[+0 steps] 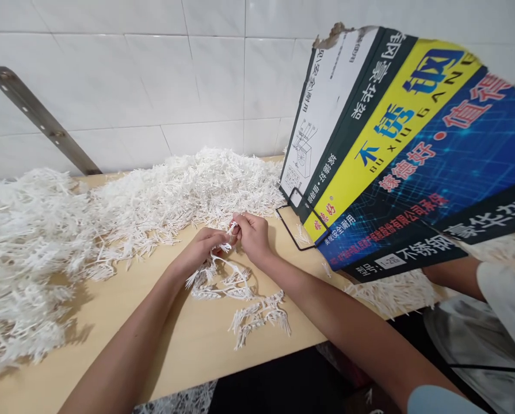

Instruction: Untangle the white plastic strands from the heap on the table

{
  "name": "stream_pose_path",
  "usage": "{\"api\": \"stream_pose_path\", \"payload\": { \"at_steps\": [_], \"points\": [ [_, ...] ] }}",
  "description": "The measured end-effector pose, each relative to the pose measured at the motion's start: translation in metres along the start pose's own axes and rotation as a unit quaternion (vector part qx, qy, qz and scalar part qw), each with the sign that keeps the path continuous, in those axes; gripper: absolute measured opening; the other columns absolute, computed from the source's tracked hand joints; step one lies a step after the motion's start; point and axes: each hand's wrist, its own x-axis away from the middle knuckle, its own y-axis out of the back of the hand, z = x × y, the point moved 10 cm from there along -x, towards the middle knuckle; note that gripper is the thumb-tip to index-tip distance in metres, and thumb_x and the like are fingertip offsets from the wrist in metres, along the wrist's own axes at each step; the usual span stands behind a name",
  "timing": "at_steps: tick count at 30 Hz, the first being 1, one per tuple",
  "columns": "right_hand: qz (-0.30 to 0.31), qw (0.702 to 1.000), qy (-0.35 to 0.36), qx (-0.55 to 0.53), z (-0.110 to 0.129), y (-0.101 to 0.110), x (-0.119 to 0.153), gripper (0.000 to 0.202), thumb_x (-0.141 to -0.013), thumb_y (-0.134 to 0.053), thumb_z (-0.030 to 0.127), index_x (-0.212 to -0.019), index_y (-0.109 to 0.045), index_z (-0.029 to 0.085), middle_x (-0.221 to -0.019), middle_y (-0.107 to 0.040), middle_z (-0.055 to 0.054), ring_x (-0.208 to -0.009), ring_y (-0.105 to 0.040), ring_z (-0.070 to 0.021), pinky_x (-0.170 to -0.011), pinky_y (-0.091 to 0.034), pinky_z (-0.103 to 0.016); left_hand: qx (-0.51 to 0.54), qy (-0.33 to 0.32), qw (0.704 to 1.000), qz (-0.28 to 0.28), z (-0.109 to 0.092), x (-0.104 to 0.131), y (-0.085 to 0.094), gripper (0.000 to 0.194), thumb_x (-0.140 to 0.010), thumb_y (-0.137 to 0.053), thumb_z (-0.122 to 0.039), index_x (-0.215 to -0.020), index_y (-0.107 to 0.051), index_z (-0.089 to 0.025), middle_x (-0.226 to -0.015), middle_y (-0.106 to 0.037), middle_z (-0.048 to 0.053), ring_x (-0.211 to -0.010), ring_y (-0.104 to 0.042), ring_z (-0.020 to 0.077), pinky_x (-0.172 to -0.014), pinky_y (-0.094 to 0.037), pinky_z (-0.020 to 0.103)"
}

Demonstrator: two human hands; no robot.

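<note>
My left hand [206, 246] and my right hand [254, 234] are close together over the wooden tabletop, fingers pinched around a white branched plastic strand [235, 277]. Part of it hangs below my hands and rests on the wood; its upper end is hidden between my fingers. A short reddish bit shows at my right fingertips, too small to name. Just nearer to me lies another white branched piece [261, 313]. Behind my hands a large heap of similar white pieces [214, 178] runs along the wall.
A printed cardboard panel [369, 144] leans upright on the right, held at its foot by a black wire stand [298, 247]. Beyond it shows another person's arm [456, 277]. A metal bracket [45, 121] is fixed to the tiled wall. The wooden tabletop's [197, 362] front edge is near me.
</note>
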Motion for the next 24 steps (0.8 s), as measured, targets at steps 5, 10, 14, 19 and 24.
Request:
{"api": "stream_pose_path", "payload": {
  "at_steps": [5,10,14,19,24],
  "points": [
    [0.015,1.000,0.016,-0.014,0.004,-0.003,-0.002,0.041,-0.089,-0.065,0.051,-0.066,-0.062,0.018,-0.052,-0.054,0.003,-0.042,-0.054,-0.0110,-0.042,-0.039,-0.024,0.015,0.013,1.000,0.003,0.001,0.004,0.001,0.034,-0.081,-0.062,-0.042,-0.059,-0.050,-0.018,-0.058,-0.039,-0.003,-0.054,-0.035,0.0108,-0.053,-0.031,0.026],
    [0.022,0.996,0.025,-0.083,0.010,0.006,-0.019,0.057,-0.093,-0.050,0.071,-0.090,-0.071,0.018,-0.080,-0.066,-0.003,-0.050,-0.053,-0.0093,-0.045,-0.046,-0.024,-0.016,0.049,0.999,-0.007,0.008,0.017,0.011,0.035,-0.080,-0.061,-0.043,-0.058,-0.049,-0.018,-0.055,-0.040,-0.003,-0.051,-0.036,0.0105,-0.050,-0.027,0.026],
    [0.106,0.991,0.052,-0.067,0.020,-0.002,-0.018,0.056,-0.095,-0.047,0.070,-0.105,-0.073,0.022,-0.089,-0.069,-0.005,-0.061,-0.059,-0.0124,-0.052,-0.048,-0.024,-0.061,0.007,0.998,-0.001,0.000,0.019,0.013,0.039,-0.083,-0.059,-0.043,-0.055,-0.046,-0.018,-0.054,-0.038,-0.003,-0.053,-0.035,0.0112,-0.053,-0.027,0.028],
    [0.255,0.962,0.094,0.019,0.032,-0.033,0.008,0.044,-0.096,-0.055,0.060,-0.110,-0.076,0.024,-0.096,-0.071,-0.006,-0.076,-0.063,-0.0154,-0.063,-0.051,-0.027,-0.158,-0.041,0.986,-0.033,-0.006,0.020,0.025,0.041,-0.088,-0.053,-0.040,-0.055,-0.037,-0.020,-0.055,-0.030,-0.004,-0.055,-0.030,0.0114,-0.055,-0.023,0.029],
    [0.217,0.960,0.127,0.123,0.025,-0.037,0.007,0.022,-0.086,-0.074,0.044,-0.090,-0.079,0.023,-0.084,-0.074,-0.004,-0.073,-0.065,-0.0168,-0.063,-0.050,-0.027,-0.279,-0.078,0.954,-0.074,-0.010,0.023,0.033,0.043,-0.095,-0.046,-0.039,-0.057,-0.040,-0.019,-0.052,-0.031,-0.004,-0.052,-0.031,0.0114,-0.056,-0.022,0.029]
  ]
}}
